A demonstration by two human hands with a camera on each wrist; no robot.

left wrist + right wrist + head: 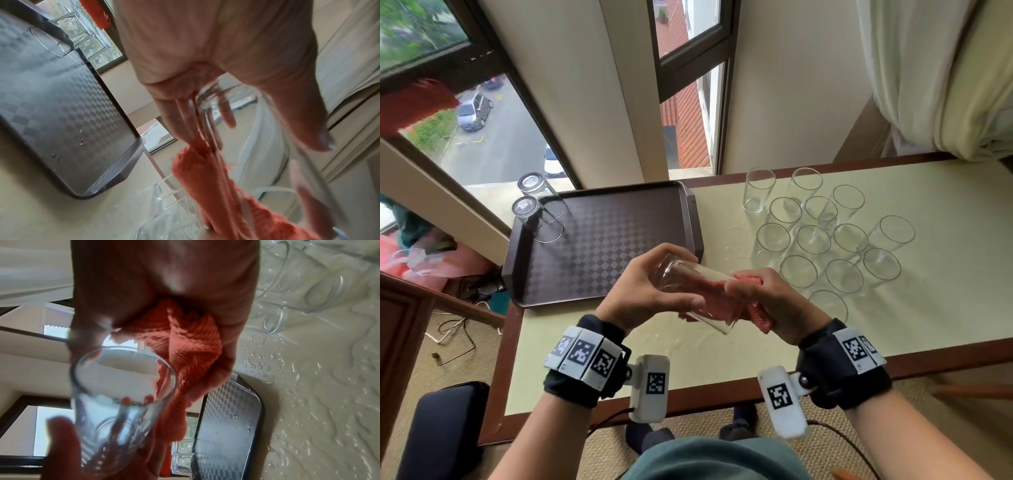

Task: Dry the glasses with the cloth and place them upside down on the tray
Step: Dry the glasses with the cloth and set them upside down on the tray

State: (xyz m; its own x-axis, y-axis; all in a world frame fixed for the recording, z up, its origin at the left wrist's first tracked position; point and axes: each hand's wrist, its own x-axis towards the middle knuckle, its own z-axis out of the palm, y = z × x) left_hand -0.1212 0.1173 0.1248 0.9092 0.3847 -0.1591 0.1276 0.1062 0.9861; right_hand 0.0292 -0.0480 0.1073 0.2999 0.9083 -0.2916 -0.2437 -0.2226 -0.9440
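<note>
We're mid-drying on one glass [693,294], held over the near edge of the table [945,274], just near-right of the tray [599,240]. Our left hand [650,291] wraps fingers and thumb round its base end, so it lies tilted on its side w/ the mouth toward us. Our right hand [763,301] bunches the red cloth [753,313] and rubs it vs. the outer wall. In the right wrist view the cloth sits beside the rim, not inside.

Progress, as we judge it: early. Two glasses [536,209] stand upside down at the tray's far-left corner; approx. a dozen wet ones [825,236] wait upright on the right, water beaded on the table round them.

Next, prob.: wipe the inside, then flip it mouth-down and set it by the two done ones w/o knocking them. Wet glass = slippery, so firm hold.
</note>
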